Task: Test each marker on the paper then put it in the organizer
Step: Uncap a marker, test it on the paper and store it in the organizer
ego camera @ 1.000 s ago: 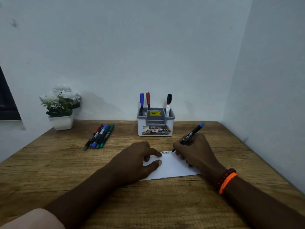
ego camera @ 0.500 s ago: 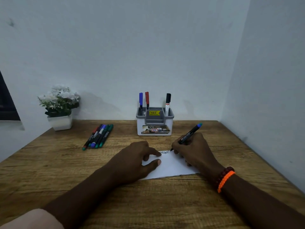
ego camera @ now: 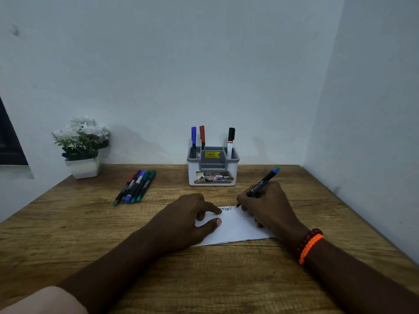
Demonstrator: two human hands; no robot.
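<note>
A white sheet of paper (ego camera: 238, 230) lies on the wooden table, with small dark scribbles along its far edge. My left hand (ego camera: 186, 220) rests flat on the paper's left part, fingers spread. My right hand (ego camera: 267, 205) grips a black marker with a blue end (ego camera: 263, 183), its tip touching the paper's far edge. Behind the paper stands a grey and white organizer (ego camera: 213, 166) with a blue, a red and a black-capped marker upright in it. Several loose markers (ego camera: 136, 185) lie in a row to the left.
A white pot of white flowers (ego camera: 82, 146) stands at the back left against the wall. A wall closes the table's right side. A dark window frame (ego camera: 9, 143) shows at the far left edge.
The right hand has shifted the marker slightly along the paper's far edge. The left hand stays pressed on the sheet.
</note>
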